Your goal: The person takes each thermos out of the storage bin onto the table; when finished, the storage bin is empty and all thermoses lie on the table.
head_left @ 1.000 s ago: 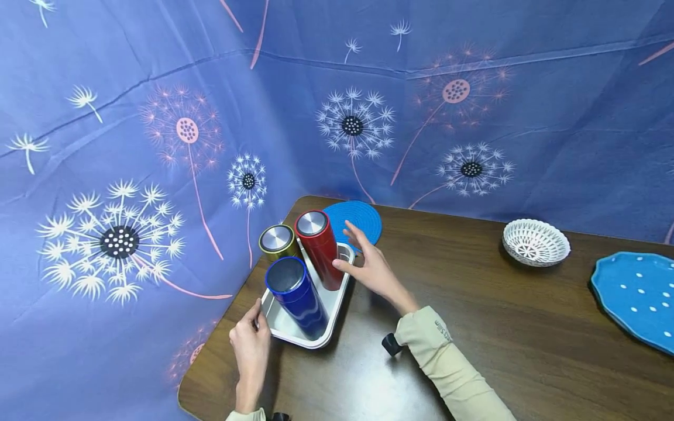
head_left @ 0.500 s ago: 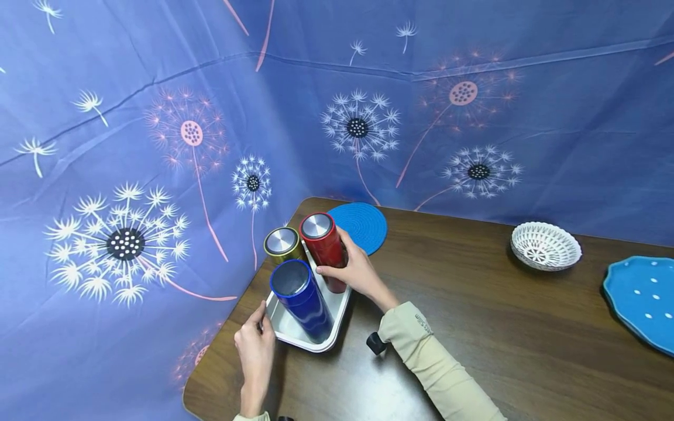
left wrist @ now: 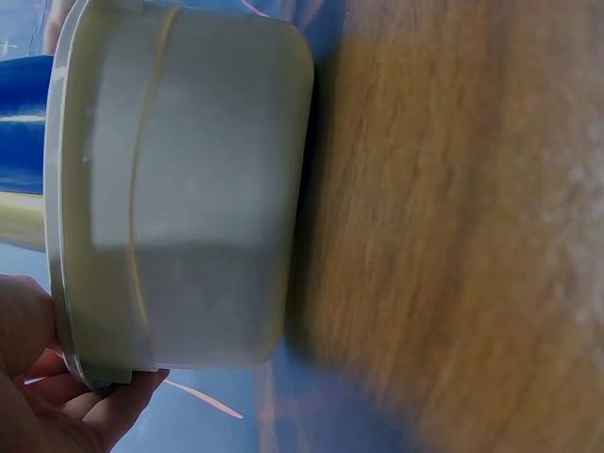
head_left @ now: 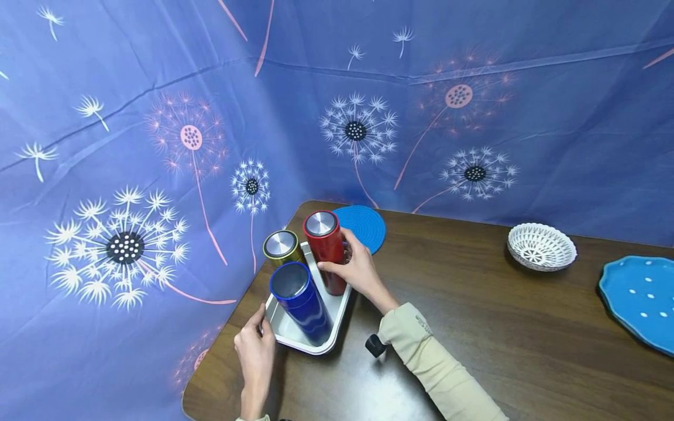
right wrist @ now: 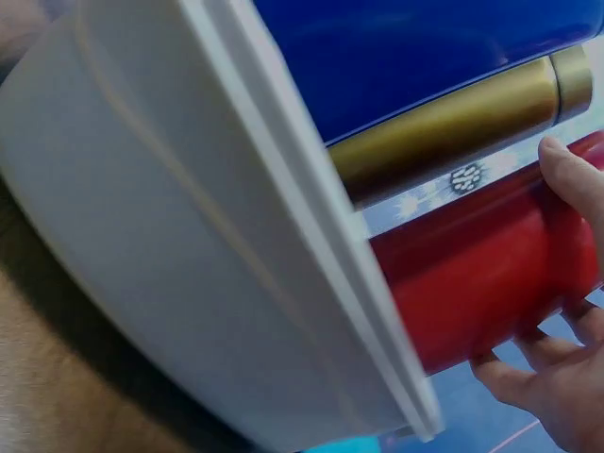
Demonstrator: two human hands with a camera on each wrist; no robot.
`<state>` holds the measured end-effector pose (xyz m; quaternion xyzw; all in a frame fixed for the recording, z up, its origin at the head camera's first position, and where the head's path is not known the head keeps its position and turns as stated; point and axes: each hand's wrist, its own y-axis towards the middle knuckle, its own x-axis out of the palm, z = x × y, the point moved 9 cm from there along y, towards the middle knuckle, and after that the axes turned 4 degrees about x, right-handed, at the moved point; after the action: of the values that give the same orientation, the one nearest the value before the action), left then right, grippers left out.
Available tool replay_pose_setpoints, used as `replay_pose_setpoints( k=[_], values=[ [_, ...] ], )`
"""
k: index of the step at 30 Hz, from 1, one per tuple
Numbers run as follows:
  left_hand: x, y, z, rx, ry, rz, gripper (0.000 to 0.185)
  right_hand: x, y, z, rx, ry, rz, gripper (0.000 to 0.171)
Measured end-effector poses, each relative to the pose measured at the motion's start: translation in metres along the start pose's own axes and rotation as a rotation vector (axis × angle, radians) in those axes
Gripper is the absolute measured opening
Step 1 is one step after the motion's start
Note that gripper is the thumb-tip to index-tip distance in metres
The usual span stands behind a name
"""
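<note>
My right hand (head_left: 360,273) grips the red thermos bottle (head_left: 322,247), with the thumb on its near side and the fingers around the far side. In the right wrist view, the red bottle leans out past the rim of the white rectangular tub (right wrist: 179,245). My left hand (head_left: 256,348) pinches the tub's near-left rim, thumb and fingers at its corner in the left wrist view. A blue thermos bottle (head_left: 305,310) stands tilted-looking in the tub's near part. Behind it is a gold thermos bottle (head_left: 281,248), its lower part hidden by the blue one.
A round blue woven mat (head_left: 363,228) lies behind the tub on the brown wooden table (head_left: 447,292). Farther right are a white openwork basket (head_left: 541,247) and a blue dotted plate (head_left: 639,298). A blue dandelion-print cloth (head_left: 316,117) hangs close along the table's back and left edges.
My right hand has moved left from beside the red bottle and closed around it. The red bottle's top has since shifted slightly right and stands more upright. My left hand stays on the rim.
</note>
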<state>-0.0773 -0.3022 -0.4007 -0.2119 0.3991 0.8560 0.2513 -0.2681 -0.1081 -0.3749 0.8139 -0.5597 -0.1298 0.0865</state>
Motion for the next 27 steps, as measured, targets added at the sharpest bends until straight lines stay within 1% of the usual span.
replay_pose_setpoints(
  k=[5,6,9,15,21,27],
  values=[
    [0.000,-0.001,-0.003,-0.004,0.002,-0.004,0.024,-0.005,0.002,-0.021,-0.022,-0.013,-0.008,0.075],
    [0.001,-0.001,-0.004,-0.006,0.002,-0.005,0.024,-0.006,0.004,-0.020,-0.030,-0.019,-0.007,0.075],
    [0.001,0.000,-0.004,-0.006,-0.002,-0.003,0.025,-0.010,0.005,-0.032,-0.038,-0.023,-0.007,0.074],
    [0.001,0.000,-0.004,-0.012,-0.013,0.000,0.026,-0.018,0.004,-0.054,-0.058,-0.019,0.011,0.070],
    [0.003,-0.001,-0.004,-0.011,-0.018,-0.006,0.025,-0.032,-0.002,-0.074,-0.077,-0.008,0.040,0.071],
    [0.001,0.001,-0.004,-0.016,-0.013,-0.006,0.024,-0.043,-0.010,-0.086,-0.076,-0.047,0.053,0.070]
  ],
)
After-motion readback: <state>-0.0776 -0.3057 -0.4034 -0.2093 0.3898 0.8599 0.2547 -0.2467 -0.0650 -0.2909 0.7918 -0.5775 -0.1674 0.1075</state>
